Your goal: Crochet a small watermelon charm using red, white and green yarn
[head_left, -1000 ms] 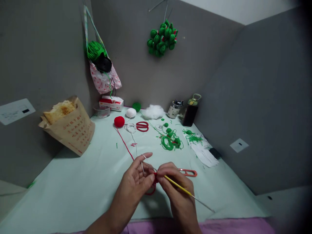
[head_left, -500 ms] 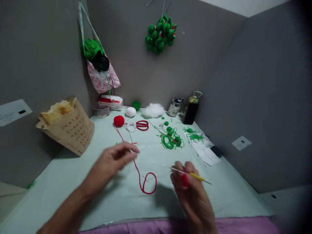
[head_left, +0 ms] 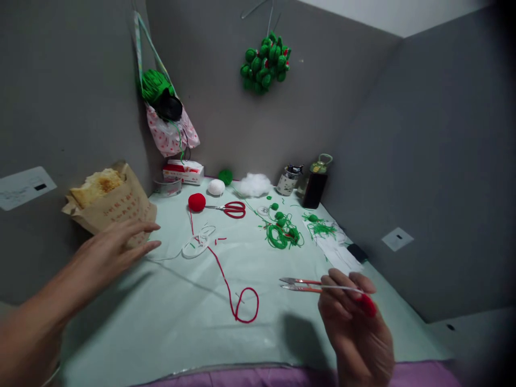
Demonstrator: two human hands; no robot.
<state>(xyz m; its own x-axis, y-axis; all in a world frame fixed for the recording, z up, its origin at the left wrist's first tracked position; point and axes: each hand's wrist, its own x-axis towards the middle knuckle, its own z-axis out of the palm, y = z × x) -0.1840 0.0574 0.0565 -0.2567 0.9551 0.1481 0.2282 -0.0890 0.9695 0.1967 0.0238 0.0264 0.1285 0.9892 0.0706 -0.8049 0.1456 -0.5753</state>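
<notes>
My right hand [head_left: 355,322] is closed around a pair of thread snips [head_left: 300,285], whose two blades stand apart and point left. A small red knitted or crocheted piece [head_left: 366,305] is in the same grip, with a white strand running from it along the snips. My left hand [head_left: 116,247], fingers apart, hovers in front of the paper bag [head_left: 137,201]. Below its thumb lies the end of a loose coil of white yarn [head_left: 198,244]. Red yarn [head_left: 258,306] runs from the red ball [head_left: 196,202] to a loop between my hands.
Red-handled scissors [head_left: 234,209] lie behind the white coil. Green yarn pieces [head_left: 284,231] are heaped right of centre. White stuffing [head_left: 253,184], a tin [head_left: 287,181] and a bottle [head_left: 315,188] stand along the back. Grey walls [head_left: 209,80] enclose the table.
My left hand has moved left towards the paper bag; the white coil has come forward off the scissors. My right hand has moved right, and thread snips show where a yellow-handled hook was.
</notes>
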